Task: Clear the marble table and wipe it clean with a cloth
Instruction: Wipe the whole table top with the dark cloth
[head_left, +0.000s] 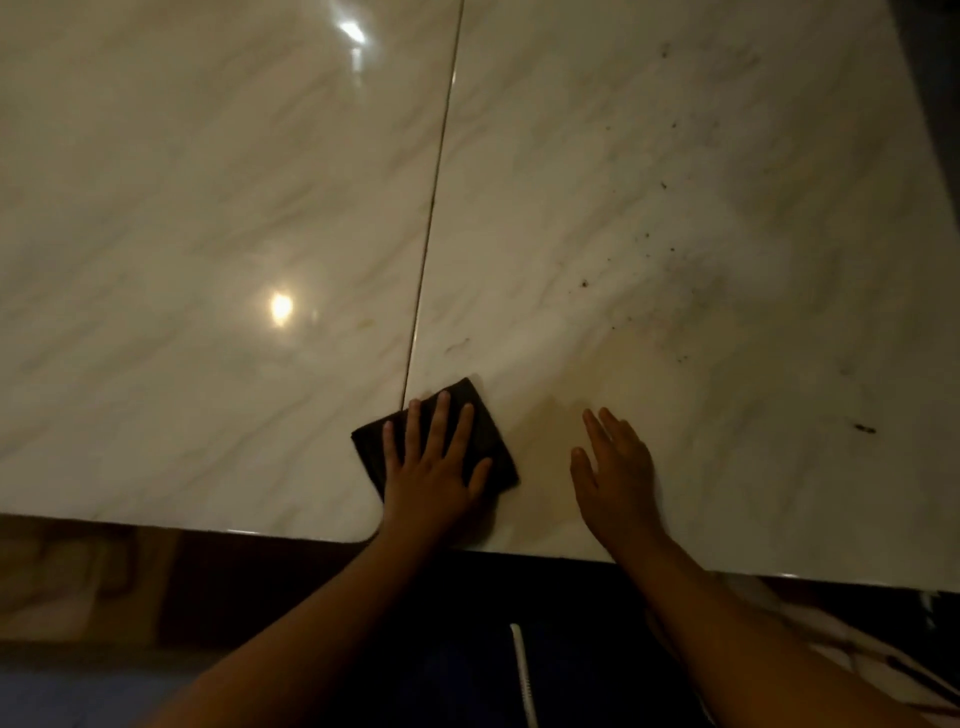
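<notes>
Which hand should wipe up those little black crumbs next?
Left, probably. The left hand presses flat on the dark cloth, while the right hand lies bare on the marble table. The crumbs sit farther out to the right, so the cloth must slide there.

**Glossy marble, matt cloth**

We see the bench (208, 208) as polished pale marble with faint grey veins, glossy enough to mirror lamp glare on its left slab. A thin dark seam (431, 208) divides the slabs. The right slab looks duller, smeared and dotted with dark gritty specks (585, 283). The cloth (370, 447) is dark, matt, soft fabric.
</notes>
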